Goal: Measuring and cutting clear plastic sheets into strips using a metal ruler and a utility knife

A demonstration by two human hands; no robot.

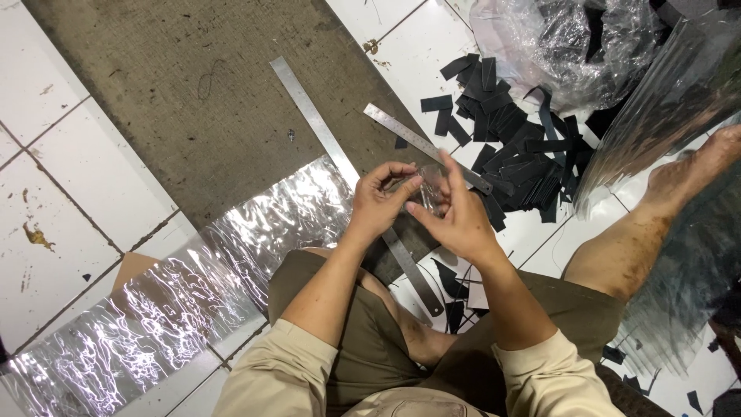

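Both hands, the left hand [378, 197] and right hand [455, 216], pinched a small clear plastic piece [429, 188] between their fingertips, just above the long steel ruler [340, 158]; a pile of black strips [513, 147] lay beyond that ruler's right side.

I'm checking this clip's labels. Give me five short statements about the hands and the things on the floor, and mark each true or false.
1. Both hands meet on a small clear plastic piece. True: the left hand and right hand pinch it between them.
2. Two metal rulers lie on the floor. True: a long ruler and a shorter ruler.
3. The pile of black strips lies on the brown mat. False: it lies on the white tiles, beside the mat.
4. The silver foil sheet is rolled up. False: it lies spread flat.
5. The person wears shoes. False: the foot is bare.
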